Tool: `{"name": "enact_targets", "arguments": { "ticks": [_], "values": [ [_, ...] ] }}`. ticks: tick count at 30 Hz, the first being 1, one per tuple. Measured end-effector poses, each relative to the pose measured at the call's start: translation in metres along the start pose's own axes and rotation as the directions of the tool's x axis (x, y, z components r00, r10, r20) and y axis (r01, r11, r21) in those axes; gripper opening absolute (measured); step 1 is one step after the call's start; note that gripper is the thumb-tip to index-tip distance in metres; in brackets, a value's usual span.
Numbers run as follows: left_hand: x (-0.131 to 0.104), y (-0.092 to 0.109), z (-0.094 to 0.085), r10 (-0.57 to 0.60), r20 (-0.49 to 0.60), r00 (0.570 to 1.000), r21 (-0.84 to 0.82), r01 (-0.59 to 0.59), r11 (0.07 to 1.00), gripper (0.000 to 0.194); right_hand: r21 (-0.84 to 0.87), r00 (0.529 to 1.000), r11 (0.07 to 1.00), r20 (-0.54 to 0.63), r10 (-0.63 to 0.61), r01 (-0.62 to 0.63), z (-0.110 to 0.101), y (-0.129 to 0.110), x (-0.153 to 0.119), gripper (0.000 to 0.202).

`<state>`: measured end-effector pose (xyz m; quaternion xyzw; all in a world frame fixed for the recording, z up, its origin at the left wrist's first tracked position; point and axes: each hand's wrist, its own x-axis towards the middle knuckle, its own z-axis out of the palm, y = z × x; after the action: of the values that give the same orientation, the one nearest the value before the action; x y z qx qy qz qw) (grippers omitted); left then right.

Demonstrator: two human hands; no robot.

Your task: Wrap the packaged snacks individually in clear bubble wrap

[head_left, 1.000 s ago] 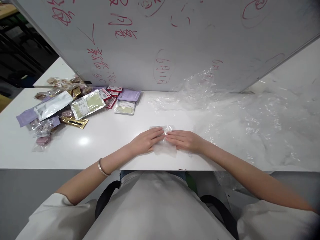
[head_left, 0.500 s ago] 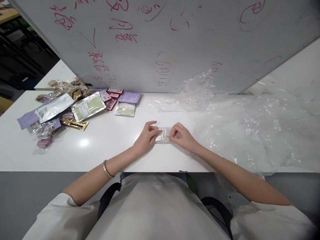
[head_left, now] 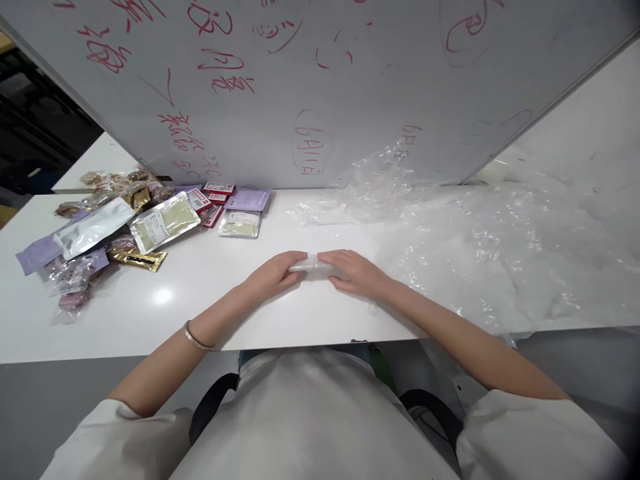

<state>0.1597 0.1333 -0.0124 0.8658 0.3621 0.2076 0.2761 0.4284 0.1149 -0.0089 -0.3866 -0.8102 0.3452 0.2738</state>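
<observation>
A small clear plastic bag (head_left: 311, 263), folded into a narrow strip, lies on the white table (head_left: 210, 293) in front of me. My left hand (head_left: 273, 275) presses on its left end and my right hand (head_left: 350, 271) on its right end, fingertips nearly meeting over it. Both hands lie flat and low on the table, and much of the bag is hidden under the fingers.
A pile of foil and purple sachets and wrapped snacks (head_left: 115, 230) lies at the far left. A heap of clear plastic bags (head_left: 490, 247) covers the right side. A whiteboard with red writing (head_left: 310, 87) stands along the table's back edge.
The flat bag under my palms was lifted at its ends, folded, and is now pressed down as a narrower strip. My hands moved slightly away from me.
</observation>
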Motion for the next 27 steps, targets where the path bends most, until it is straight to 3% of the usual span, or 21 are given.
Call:
{"name": "enact_targets", "arguments": {
  "ticks": [4,6,8,10,11,12,13,14,15,16,17,18,20,23,25,27],
  "values": [
    [0.023,0.019,0.006,-0.289,-0.136,0.948,-0.274,0.244,0.93,0.032,0.324,0.946,0.908,-0.092,0.311,-0.267,-0.006,-0.01,0.004,0.025],
    [0.038,0.032,0.013,-0.346,-0.186,0.92,-0.375,0.259,0.89,0.035,0.478,0.892,0.81,-0.108,0.44,-0.341,-0.009,-0.02,-0.003,0.029],
    [0.051,0.046,0.019,-0.363,-0.142,0.921,-0.451,0.266,0.852,0.041,0.556,0.832,0.734,-0.128,0.54,-0.391,-0.02,-0.029,-0.017,0.031],
    [0.055,0.059,0.021,-0.343,-0.051,0.938,-0.511,0.27,0.816,0.047,0.576,0.783,0.707,-0.176,0.597,-0.41,-0.043,-0.03,-0.035,0.029],
    [0.053,0.064,0.021,-0.328,-0.011,0.945,-0.53,0.272,0.803,0.049,0.58,0.746,0.715,-0.255,0.615,-0.391,-0.062,-0.026,-0.045,0.028],
    [0.048,0.069,0.02,-0.314,0.011,0.949,-0.532,0.271,0.802,0.05,0.581,0.674,0.735,-0.389,0.629,-0.35,-0.085,-0.018,-0.056,0.026],
    [0.04,0.072,0.018,-0.308,0.011,0.951,-0.511,0.27,0.816,0.049,0.569,0.558,0.766,-0.547,0.624,-0.298,-0.113,-0.007,-0.067,0.023],
    [0.03,0.074,0.015,-0.314,-0.01,0.949,-0.462,0.274,0.844,0.046,0.543,0.309,0.812,-0.751,0.583,-0.213,-0.143,0.007,-0.077,0.02],
    [0.018,0.074,0.013,-0.336,-0.048,0.941,-0.405,0.289,0.867,0.043,0.497,-0.003,0.855,-0.865,0.502,-0.15,-0.175,0.022,-0.085,0.017],
    [0.007,0.073,0.011,-0.365,-0.074,0.928,-0.348,0.319,0.881,0.04,0.469,-0.175,0.871,-0.879,0.444,-0.145,-0.206,0.039,-0.091,0.013],
    [-0.003,0.072,0.01,-0.398,-0.132,0.908,-0.291,0.348,0.891,0.039,0.457,-0.27,0.876,-0.872,0.409,-0.151,-0.236,0.057,-0.094,0.013],
    [-0.01,0.069,0.009,-0.438,-0.186,0.88,-0.236,0.393,0.889,0.039,0.461,-0.335,0.874,-0.857,0.392,-0.156,-0.262,0.074,-0.094,0.015],
    [-0.017,0.063,0.011,-0.499,-0.27,0.824,-0.154,0.474,0.867,0.04,0.481,-0.367,0.861,-0.84,0.4,-0.163,-0.302,0.106,-0.082,0.02],
    [-0.011,0.052,0.014,-0.52,-0.329,0.788,-0.107,0.516,0.85,0.04,0.514,-0.323,0.84,-0.835,0.444,-0.175,-0.33,0.147,-0.047,0.022],
    [-0.005,0.044,0.016,-0.496,-0.359,0.79,-0.054,0.513,0.856,0.038,0.532,-0.26,0.827,-0.838,0.481,-0.185,-0.333,0.17,-0.025,0.018],
    [0.0,0.037,0.016,-0.475,-0.381,0.793,0.017,0.519,0.854,0.036,0.541,-0.14,0.816,-0.841,0.522,-0.203,-0.331,0.19,-0.011,0.014]
  ]
}}
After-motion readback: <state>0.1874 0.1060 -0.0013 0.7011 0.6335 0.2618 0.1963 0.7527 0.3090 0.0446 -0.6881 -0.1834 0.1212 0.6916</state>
